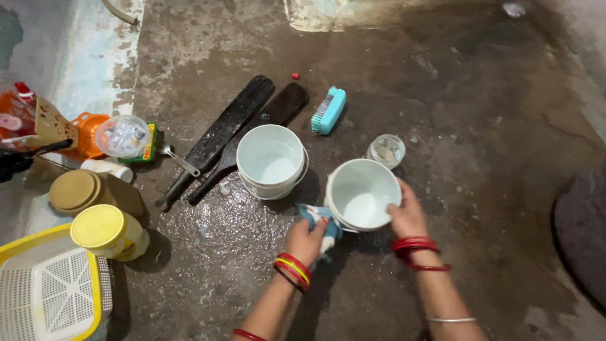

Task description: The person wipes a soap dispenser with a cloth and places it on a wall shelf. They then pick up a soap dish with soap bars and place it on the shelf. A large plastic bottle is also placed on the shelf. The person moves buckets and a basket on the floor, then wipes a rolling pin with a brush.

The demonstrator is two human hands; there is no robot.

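Down on a wet concrete floor [442, 95] here, dark and stained, glistening with water around the middle, paler and patchy toward the top edge. A faded bluish strip of wall or kerb [88, 57] runs up the left side.

The right hand [407, 215] is clamped on the rim of a white bucket [361, 194], tilted slightly toward the camera. The left hand [306, 239] is closed on a blue cloth [319, 221], pressed against the bucket's near left side. Red bangles on both wrists.

Just beside it to the left stands a second white bucket [271, 161], upright, touching nothing of the hands. A small clear glass jar [386, 150] sits right behind the held bucket.

Further back: two long black paddles [218, 136] lying side by side on a slant, a teal scrubbing brush [329, 110] on its side, a metal spoon [180, 161].

Over on the left, a cluster: yellow-lidded jar [108, 232], brown-lidded container [85, 191], a clear round lid [122, 136], orange plastic pieces [88, 129], and a yellow-rimmed white basket [50, 287] in the corner. At the far right, a dark round mat edge [584, 227].
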